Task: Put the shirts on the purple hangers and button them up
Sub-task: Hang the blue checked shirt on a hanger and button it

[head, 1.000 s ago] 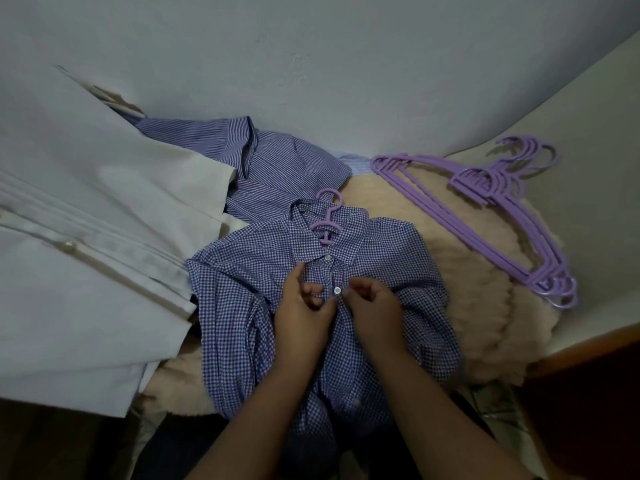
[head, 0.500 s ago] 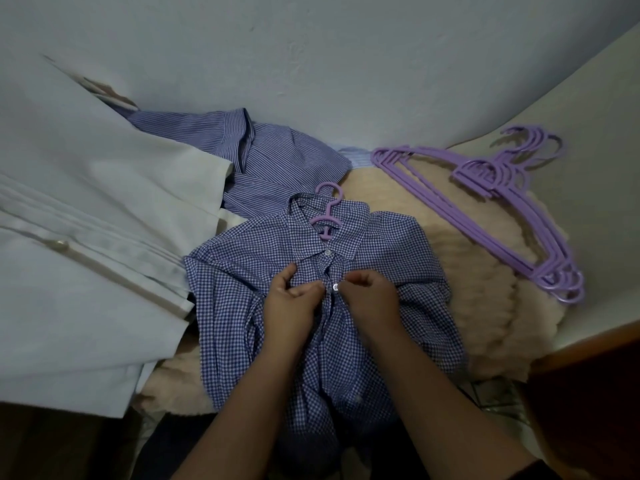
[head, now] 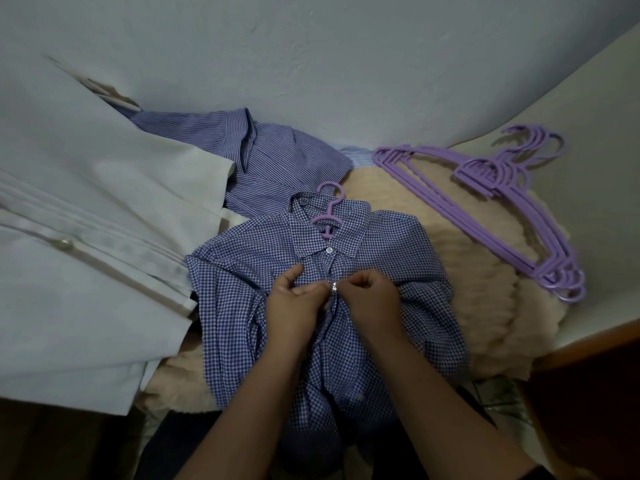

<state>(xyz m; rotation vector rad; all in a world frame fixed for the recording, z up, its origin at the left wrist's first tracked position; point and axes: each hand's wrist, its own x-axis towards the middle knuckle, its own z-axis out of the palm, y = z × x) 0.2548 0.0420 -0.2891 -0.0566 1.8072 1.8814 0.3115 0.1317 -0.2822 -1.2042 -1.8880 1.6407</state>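
Note:
A blue gingham shirt (head: pixel 398 271) lies front up on a fluffy cream blanket (head: pixel 485 289), with a purple hanger (head: pixel 330 216) poking out of its collar. The top button (head: pixel 329 251) below the collar is fastened. My left hand (head: pixel 294 303) pinches the left placket edge and my right hand (head: pixel 370 299) pinches the right edge at the second button (head: pixel 334 287), which shows between my fingertips. A blue striped shirt (head: pixel 277 168) lies behind it, and a white shirt (head: pixel 86 237) is spread at the left.
A stack of several purple hangers (head: pixel 502 209) lies at the right on the blanket. A pale wall rises behind. Brown wooden furniture (head: pixel 588 393) stands at the lower right, and dark floor shows below the blanket.
Both hands have drawn closer together at the second button, pulling the two placket edges over each other. The camera shifted slightly.

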